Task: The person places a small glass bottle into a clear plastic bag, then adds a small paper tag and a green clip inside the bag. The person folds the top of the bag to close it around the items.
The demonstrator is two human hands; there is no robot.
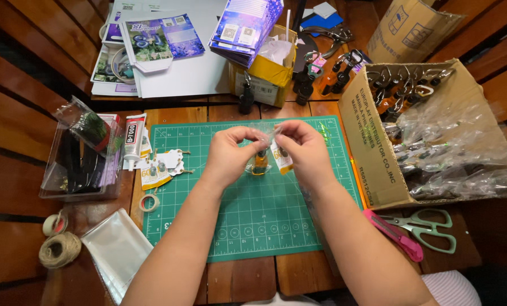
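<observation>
Our left hand (229, 154) and right hand (300, 148) are both pinched shut on the top edge of a small clear bag (263, 148), held just above the green cutting mat (248, 221) with a little amber bottle (260, 162) and a yellow tag (281, 158) hanging inside it. We judge the slippery film the weak point — if either pinch loosens, the bottle could drop onto the mat and roll toward the loose tags (162, 167) beside our left hand, or the tag could crumple — and a hard tug could split the thin plastic
</observation>
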